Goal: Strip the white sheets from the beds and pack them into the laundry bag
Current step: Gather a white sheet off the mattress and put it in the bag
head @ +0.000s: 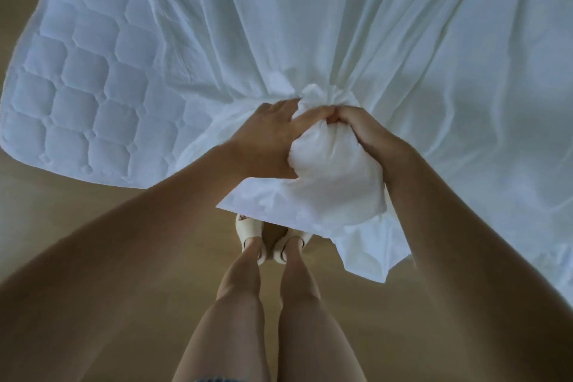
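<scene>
So we're looking straight down here, standing at the edge of the bed. Both hands are buried in the white sheet [403, 40]. We've got a fat wad [328, 170] of it bunched up between them, held right over the mattress edge, and the rest of the sheet fans out from that knot in long creases across the bed, up and to the right.

Our left hand [273, 139] has its grip wrapped round the left side of the wad. The thumb lies across the front of the cloth and the fingers disappear behind it. Our right hand [366, 133] grips the neck of the wad from the other side, knuckles up, fingers curled tight into the fabric. The thumb and the right fingertips nearly meet at the top of the bundle. So both grips are closed on the sheet, no question.

A loose flap of the sheet hangs down below the hands, out past the mattress edge and over the floor [62, 242], which is light wood.

On the left side of the bed the sheet is off, and the quilted mattress pad [77, 87] shows, with its rounded squares of stitching running out to the corner.

Below all that we see our bare legs [238, 304] and a pair of cream sandals [248, 232], toes tucked partly under the hanging flap. A sliver of blue denim [214, 379] peeks in at the very bottom edge.
</scene>
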`<move>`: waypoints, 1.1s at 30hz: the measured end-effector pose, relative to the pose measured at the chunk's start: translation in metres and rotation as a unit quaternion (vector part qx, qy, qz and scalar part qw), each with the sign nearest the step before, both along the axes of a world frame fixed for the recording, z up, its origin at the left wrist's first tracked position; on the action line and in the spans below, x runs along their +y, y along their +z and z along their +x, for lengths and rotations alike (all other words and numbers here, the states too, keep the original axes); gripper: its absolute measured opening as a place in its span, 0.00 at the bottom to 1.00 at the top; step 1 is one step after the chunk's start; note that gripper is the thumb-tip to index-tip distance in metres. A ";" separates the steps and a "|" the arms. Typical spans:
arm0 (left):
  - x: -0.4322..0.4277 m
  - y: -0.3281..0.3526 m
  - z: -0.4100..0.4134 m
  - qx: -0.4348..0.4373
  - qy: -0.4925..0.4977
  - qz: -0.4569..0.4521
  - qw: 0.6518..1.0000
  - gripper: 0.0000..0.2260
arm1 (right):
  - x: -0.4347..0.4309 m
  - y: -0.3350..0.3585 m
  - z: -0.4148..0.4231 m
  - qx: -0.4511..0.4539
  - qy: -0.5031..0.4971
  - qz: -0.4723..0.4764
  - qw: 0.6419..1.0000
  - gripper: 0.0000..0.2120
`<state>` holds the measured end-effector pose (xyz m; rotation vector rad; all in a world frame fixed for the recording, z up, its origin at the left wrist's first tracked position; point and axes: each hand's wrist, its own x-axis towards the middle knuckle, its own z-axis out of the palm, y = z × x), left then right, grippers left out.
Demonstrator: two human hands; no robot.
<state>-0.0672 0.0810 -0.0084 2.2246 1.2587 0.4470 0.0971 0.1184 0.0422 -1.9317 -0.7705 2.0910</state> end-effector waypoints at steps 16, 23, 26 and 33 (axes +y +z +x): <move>0.045 -0.006 0.019 0.150 0.084 -0.274 0.946 0.47 | -0.041 -0.064 0.011 -0.414 0.475 0.288 0.721 0.52; -0.010 -0.028 0.016 0.348 -0.076 -0.074 0.931 0.64 | -0.007 -0.072 0.005 -0.379 0.436 0.276 0.768 0.39; 0.012 -0.036 0.028 0.358 -0.050 -0.095 0.928 0.60 | 0.008 -0.067 0.014 -0.342 0.394 0.266 0.810 0.38; 0.051 -0.050 0.046 0.238 -0.011 -0.100 0.966 0.33 | -0.007 -0.057 0.026 -0.354 0.252 0.331 0.838 0.40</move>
